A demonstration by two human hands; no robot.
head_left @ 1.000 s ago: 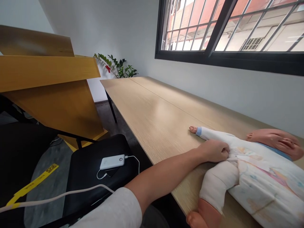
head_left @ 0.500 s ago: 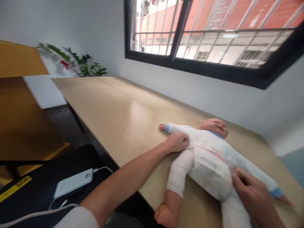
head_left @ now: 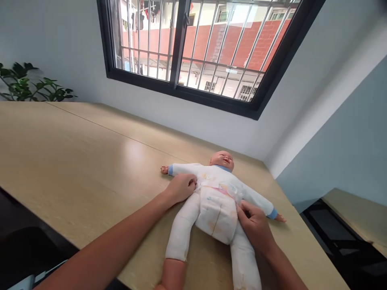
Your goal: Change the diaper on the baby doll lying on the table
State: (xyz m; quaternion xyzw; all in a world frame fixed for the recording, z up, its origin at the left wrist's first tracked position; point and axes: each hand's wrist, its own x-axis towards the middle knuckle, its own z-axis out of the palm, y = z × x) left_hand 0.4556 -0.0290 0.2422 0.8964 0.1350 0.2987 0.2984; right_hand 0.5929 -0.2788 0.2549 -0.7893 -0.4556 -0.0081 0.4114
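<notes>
A baby doll (head_left: 184, 219) lies on its back on the table, arms spread, head toward the wall. It wears a white top with blue cuffs and collar. Around its hips is a white diaper (head_left: 216, 215) with a coloured waistband and a line down the front. My left hand (head_left: 183, 187) is closed at one side of the diaper's waist, its fingertips partly hidden. At the other side my right hand (head_left: 254, 223) pinches the diaper's edge between thumb and curled fingers. Both forearms reach in from the bottom of the head view.
The wooden table (head_left: 81, 161) stretches to the left and back against the wall. Above it is a barred window (head_left: 175, 78) with a dark frame. A green plant (head_left: 33, 86) stands at the far left. Dark furniture with a wooden top (head_left: 359, 213) stands at the right.
The view has swung right, so the doll appears further left and the chair with the power bank is mostly out of sight. Both hands remain at the diaper's sides.
</notes>
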